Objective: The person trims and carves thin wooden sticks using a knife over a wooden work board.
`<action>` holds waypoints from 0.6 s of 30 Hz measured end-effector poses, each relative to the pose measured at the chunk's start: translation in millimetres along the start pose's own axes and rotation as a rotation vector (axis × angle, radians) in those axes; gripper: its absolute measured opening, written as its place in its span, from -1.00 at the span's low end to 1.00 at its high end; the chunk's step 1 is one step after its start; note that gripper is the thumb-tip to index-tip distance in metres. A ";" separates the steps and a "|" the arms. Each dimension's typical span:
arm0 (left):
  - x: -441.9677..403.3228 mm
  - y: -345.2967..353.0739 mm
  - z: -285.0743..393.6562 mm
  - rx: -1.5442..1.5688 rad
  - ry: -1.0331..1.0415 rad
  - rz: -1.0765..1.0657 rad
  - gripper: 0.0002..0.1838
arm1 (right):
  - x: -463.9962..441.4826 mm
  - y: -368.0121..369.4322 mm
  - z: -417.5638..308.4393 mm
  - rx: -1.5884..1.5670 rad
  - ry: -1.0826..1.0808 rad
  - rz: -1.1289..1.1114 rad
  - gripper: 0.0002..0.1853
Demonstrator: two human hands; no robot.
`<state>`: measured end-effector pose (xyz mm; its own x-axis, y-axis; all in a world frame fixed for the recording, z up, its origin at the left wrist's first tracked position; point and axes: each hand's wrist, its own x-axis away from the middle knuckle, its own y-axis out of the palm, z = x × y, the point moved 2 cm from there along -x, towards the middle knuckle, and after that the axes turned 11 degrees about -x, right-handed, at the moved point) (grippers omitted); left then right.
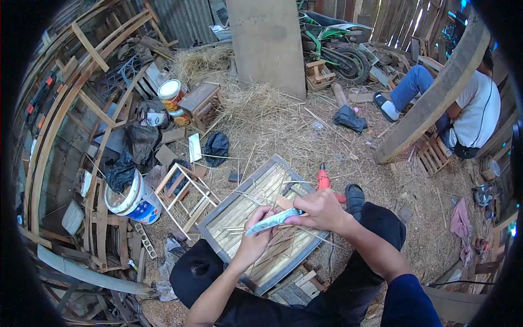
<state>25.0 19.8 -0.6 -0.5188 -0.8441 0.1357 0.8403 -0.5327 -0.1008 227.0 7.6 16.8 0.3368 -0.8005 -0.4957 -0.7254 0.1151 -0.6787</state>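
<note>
My right hand (pixel 321 210) is closed around the handle of a knife with a broad, pale, smeared blade (pixel 274 221). The blade points left and lies across the fingers of my left hand (pixel 255 234). Those fingers are curled, with thin bamboo strips (pixel 248 194) around them; the blade partly hides the grip. Below both hands is a framed panel (pixel 222 211) of pale slats, tilted in front of my knees. More loose strips lie on it, and a dark tool (pixel 294 188), perhaps a hammer, rests near its upper right.
A red drill (pixel 323 177) stands beyond the panel. On the left are a small wooden frame (pixel 188 197), a white bucket (pixel 136 204) and paint cans (pixel 170 92). A slanted post (pixel 430 111) rises at right, before a seated person (pixel 479 103). Straw covers the floor.
</note>
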 end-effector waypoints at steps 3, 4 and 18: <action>1.1 -1.2 8.3 0.059 -0.069 -0.009 -0.83 | -3.3 -0.3 -3.5 -0.020 -0.003 -0.002 -0.45; 0.4 -1.2 8.1 0.050 -0.043 -0.001 -0.82 | -4.4 0.2 -4.2 -0.030 -0.001 -0.005 -0.45; -8.9 4.3 -11.3 -0.187 0.024 0.026 -0.79 | -1.7 6.6 -16.7 -0.007 -0.130 -0.059 -0.53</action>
<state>31.5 24.4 -13.4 -0.5030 -0.8577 0.1068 0.8106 -0.5110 -0.2860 211.6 -0.1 22.2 0.4536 -0.7231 -0.5210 -0.7059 0.0653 -0.7053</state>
